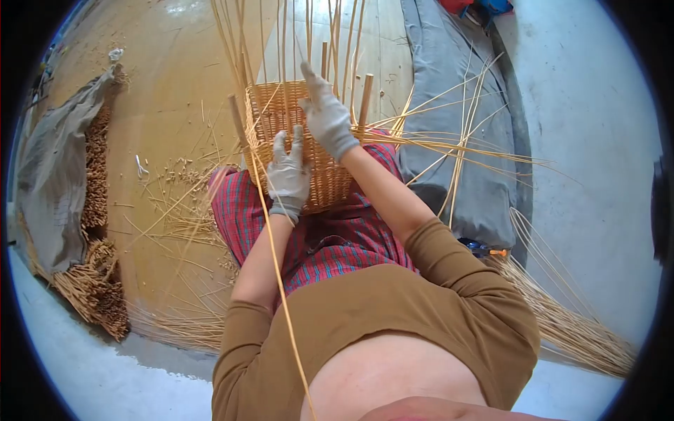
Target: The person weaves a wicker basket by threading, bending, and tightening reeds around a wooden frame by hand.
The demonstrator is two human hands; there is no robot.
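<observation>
A woven wicker basket (330, 184) sits on my lap between my knees, with tall upright canes (284, 42) rising from its far side. Wooden posts (366, 99) stand at its corners. My left hand (288, 175), in a pale work glove, lies against the near wall, two fingers stretched apart across the rim. Also gloved, my right hand (327, 116) is over the basket's right half, index finger extended and thumb apart. Whether it touches a cane is unclear. A long loose cane (277, 259) runs from the basket's left corner down past my left arm.
Cane bundles (98, 281) lie at the left, partly under grey cloth (60, 168). Offcuts (182, 175) litter the board floor. Long canes (463, 147) reach right across a grey cushion (449, 63). Another cane bundle (562, 316) lies at lower right.
</observation>
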